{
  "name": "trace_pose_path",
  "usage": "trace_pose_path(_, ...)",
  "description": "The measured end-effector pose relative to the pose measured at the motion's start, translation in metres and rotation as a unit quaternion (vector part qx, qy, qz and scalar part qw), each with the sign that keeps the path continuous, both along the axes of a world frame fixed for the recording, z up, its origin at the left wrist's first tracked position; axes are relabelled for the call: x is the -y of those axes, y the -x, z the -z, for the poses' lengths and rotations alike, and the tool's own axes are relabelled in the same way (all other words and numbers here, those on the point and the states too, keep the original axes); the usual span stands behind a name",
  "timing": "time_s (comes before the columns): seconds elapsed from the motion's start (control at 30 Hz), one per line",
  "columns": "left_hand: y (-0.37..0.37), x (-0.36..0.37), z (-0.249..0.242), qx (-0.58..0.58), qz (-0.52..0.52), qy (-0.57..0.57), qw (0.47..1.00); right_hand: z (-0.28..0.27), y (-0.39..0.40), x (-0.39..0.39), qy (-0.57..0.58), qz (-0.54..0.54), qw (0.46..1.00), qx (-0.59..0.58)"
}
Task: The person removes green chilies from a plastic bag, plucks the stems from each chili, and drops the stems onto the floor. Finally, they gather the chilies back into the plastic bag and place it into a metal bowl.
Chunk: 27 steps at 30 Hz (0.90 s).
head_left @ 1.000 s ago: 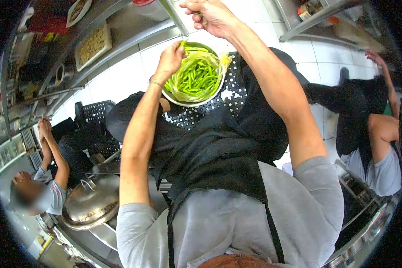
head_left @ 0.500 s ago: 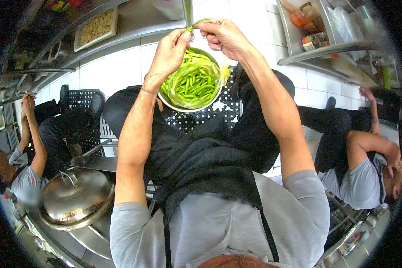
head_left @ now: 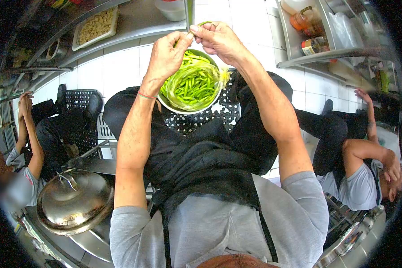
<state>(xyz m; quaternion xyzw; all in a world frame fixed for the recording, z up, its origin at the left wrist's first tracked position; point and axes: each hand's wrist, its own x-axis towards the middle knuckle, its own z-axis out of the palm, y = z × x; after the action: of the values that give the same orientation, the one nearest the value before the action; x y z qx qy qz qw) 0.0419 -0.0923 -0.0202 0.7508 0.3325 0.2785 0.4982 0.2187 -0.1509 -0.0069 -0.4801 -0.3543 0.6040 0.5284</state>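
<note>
Your left hand [head_left: 167, 56] and right hand [head_left: 219, 42] are up close together over the far edge of the bowl [head_left: 183, 110], fingertips nearly meeting. Right: thumb and index pinching a green pod [head_left: 205, 23], its end sticking out above the fingers. Left: thumb pressed to index, bit of green [head_left: 176, 44] caught between them; can't tell if it's the same pod. Your left wrist has a thin band [head_left: 146, 95].

Bowl sits between your knees, by a black perforated surface [head_left: 223, 120]. In it: open clear bag [head_left: 222, 79] heaped with green pods [head_left: 192, 87], bag edge bunched over the rim on your right. More pods show at the far side, just below your hands.

Left of you, metal shelf [head_left: 140, 27] carries a white tray [head_left: 114, 30] of pale pieces [head_left: 96, 24], plus a white container [head_left: 172, 12] near the post. Right side, shelf unit [head_left: 299, 61] has a jar [head_left: 315, 46] and an orange-lidded container [head_left: 301, 20]; labels too small to read.

Big domed metal lid [head_left: 76, 201] by your left elbow, handle up. One person [head_left: 33, 165] seated left, hands together; another person [head_left: 359, 174] seated right, well apart from your hands.
</note>
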Motion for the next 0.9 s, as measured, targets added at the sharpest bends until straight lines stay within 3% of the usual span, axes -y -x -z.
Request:
trace_pose_path(0.13,0.000,-0.003,-0.002,0.045,0.011,-0.007,0.999,0.001,-0.002,0.000,0.034,0.052,0.979,-0.192)
trace_pose_path(0.17,0.003,-0.008,0.000,0.004,0.002,-0.004,1.000,0.003,-0.005,-0.004,0.041,0.077,0.968,-0.237)
trace_pose_path(0.27,0.013,-0.035,0.036,-0.119,0.011,-0.237,0.964,0.003,-0.023,-0.009,0.038,0.118,0.961,-0.248)
trace_pose_path(0.3,0.016,-0.040,0.040,-0.213,0.013,-0.194,0.958,0.000,-0.024,-0.008,0.044,0.142,0.958,-0.245)
trace_pose_path(0.4,0.013,-0.061,0.095,-0.254,-0.001,-0.239,0.937,0.004,-0.029,-0.006,0.030,0.128,0.958,-0.256)
trace_pose_path(0.57,0.011,-0.065,0.169,-0.347,0.038,-0.165,0.923,0.003,-0.029,-0.004,0.025,0.099,0.958,-0.270)
trace_pose_path(0.7,0.020,-0.065,0.235,-0.291,-0.008,-0.194,0.937,-0.006,-0.036,0.004,0.005,0.128,0.955,-0.269)
trace_pose_path(0.9,-0.024,-0.016,0.217,-0.386,0.106,-0.083,0.913,-0.016,-0.052,0.008,0.006,0.090,0.965,-0.247)
